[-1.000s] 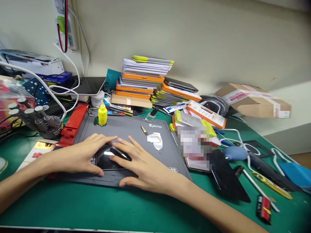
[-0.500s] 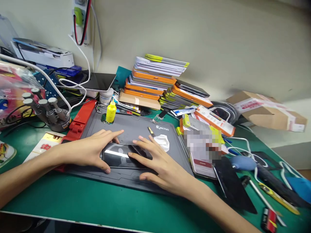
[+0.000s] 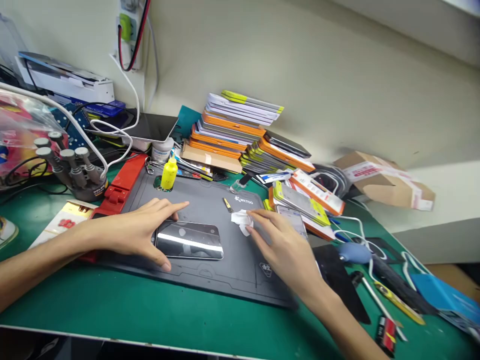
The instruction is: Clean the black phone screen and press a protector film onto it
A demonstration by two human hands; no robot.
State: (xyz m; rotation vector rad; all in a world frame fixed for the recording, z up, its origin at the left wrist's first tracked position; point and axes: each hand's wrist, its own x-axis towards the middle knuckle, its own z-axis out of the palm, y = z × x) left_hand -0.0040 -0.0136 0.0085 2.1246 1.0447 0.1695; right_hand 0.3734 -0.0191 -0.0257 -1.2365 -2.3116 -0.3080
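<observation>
A smartphone with a dark, glossy screen lies flat on the grey work mat. My left hand is around its left end, thumb at the near edge and fingers at the far edge, with the index finger stretched out. To the right, my right hand pinches a crumpled white wipe between thumb and fingertips, near the mat. A small yellow-handled brush lies just beyond the wipe. Farther back, a yellow squeeze bottle stands upright in the mat's opening.
A red clamp-like holder runs along the mat's left side, beside a screwdriver stand. Stacked phone-part boxes stand at the back. On the right lie a blue air blower, a yellow cutter and cables.
My right hand has left the phone's right end, moved right and away from me, and taken hold of the white wipe. My left hand stays at the phone. The view has shifted slightly.
</observation>
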